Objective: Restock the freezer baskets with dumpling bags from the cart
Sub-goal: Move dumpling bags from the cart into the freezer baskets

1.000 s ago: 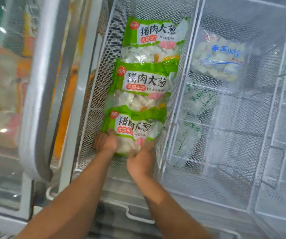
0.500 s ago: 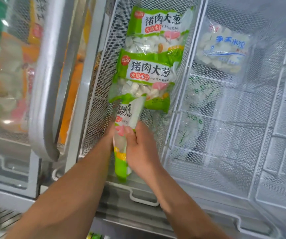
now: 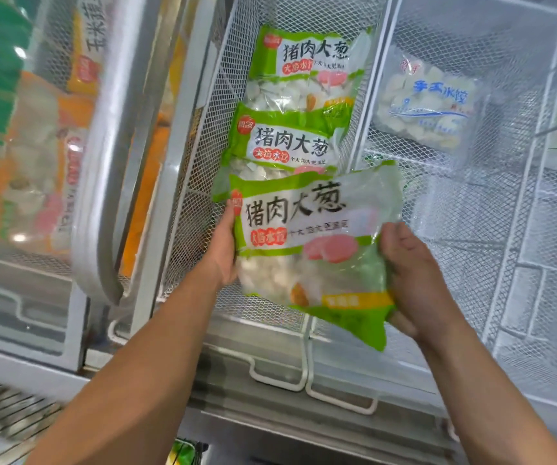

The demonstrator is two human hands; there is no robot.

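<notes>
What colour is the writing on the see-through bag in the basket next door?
Blue writing, on the clear bag in the right-hand basket; the head view shows it.

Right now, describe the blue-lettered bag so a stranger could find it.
Start at the wire basket holding the green pork-and-scallion dumpling bags. One basket to the right, near the back, lies the clear dumpling bag, alone, the only one with blue lettering.
</notes>
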